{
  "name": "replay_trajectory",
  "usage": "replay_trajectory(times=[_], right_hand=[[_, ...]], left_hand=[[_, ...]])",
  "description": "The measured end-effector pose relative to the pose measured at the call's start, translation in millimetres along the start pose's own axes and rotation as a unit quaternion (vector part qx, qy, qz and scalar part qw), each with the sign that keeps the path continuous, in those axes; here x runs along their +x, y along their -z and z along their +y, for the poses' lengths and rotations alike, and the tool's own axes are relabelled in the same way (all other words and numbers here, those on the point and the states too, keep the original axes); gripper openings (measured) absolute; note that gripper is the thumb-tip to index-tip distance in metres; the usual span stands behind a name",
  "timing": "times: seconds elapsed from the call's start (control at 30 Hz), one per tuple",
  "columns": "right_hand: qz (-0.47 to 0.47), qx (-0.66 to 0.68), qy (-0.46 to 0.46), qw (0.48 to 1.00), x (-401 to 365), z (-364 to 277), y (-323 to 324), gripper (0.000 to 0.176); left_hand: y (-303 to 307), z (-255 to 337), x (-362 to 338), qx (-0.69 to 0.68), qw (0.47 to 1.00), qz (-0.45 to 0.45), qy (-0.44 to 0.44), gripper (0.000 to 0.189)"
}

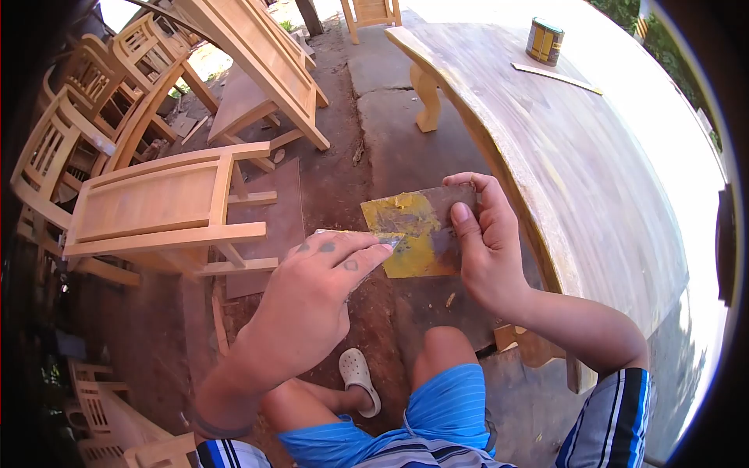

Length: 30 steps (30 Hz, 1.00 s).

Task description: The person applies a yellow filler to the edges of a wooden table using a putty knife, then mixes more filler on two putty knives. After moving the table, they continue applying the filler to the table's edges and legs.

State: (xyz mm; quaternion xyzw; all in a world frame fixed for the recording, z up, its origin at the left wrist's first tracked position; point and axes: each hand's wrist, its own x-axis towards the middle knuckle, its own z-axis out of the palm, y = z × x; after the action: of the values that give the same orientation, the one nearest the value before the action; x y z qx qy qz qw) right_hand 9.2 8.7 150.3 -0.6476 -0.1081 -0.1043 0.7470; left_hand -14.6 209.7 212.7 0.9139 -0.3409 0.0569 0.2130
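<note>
My right hand (490, 246) grips a square, thin brown sheet (417, 234) by its right side, with the thumb on its face. Yellow paste (406, 209) is smeared over the left part of the sheet. My left hand (320, 285) is closed around a flat, paste-stained scraper (392, 241), most of which is hidden under the fingers. The scraper's greyish edge overlaps the paste on the sheet. Both hands are above my lap, left of a long wooden tabletop (538, 132).
On the tabletop stand a tin can (544, 42) and a thin strip (557, 79). A wooden chair (156, 203) lies to the left, with stacked chairs (58, 152) behind it. Near my foot in a white clog (358, 378), the floor is brown with scraps.
</note>
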Motion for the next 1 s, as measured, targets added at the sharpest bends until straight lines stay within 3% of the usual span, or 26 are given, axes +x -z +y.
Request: replay_trajectory(times=[0.27, 0.37, 0.47, 0.57, 0.6, 0.7, 0.83, 1.0], right_hand=[[0.006, 0.001, 0.022, 1.000, 0, -4, -11, 0.019], [-0.008, -0.063, 0.047, 0.997, 1, 0, -6, 0.020], [0.002, 0.019, 0.031, 0.999, 2, -7, -6, 0.021], [-0.010, 0.060, -0.015, 0.998, 2, -7, -5, 0.022], [0.000, 0.086, -0.030, 0.996, 2, -5, -7, 0.022], [0.020, 0.155, -0.066, 0.986, 3, -7, -14, 0.023], [0.005, 0.199, -0.072, 0.977, -1, -18, -24, 0.025], [-0.009, 0.217, -0.077, 0.973, -1, -13, -20, 0.026]], left_hand=[[-3, 5, -22, -0.048, 0.998, -0.029, 0.037, 0.052], [3, 5, -29, -0.039, 0.998, -0.039, 0.025, 0.057], [17, 8, -40, -0.119, 0.992, 0.022, 0.043, 0.059], [3, 25, -51, -0.272, 0.918, 0.227, 0.180, 0.056], [-17, 21, -57, -0.331, 0.887, 0.295, 0.125, 0.051], [-49, 34, -47, -0.210, 0.905, 0.371, -0.001, 0.047], [-79, 31, -35, -0.110, 0.909, 0.401, 0.006, 0.056], [-92, 10, -42, -0.038, 0.927, 0.370, 0.035, 0.062]])
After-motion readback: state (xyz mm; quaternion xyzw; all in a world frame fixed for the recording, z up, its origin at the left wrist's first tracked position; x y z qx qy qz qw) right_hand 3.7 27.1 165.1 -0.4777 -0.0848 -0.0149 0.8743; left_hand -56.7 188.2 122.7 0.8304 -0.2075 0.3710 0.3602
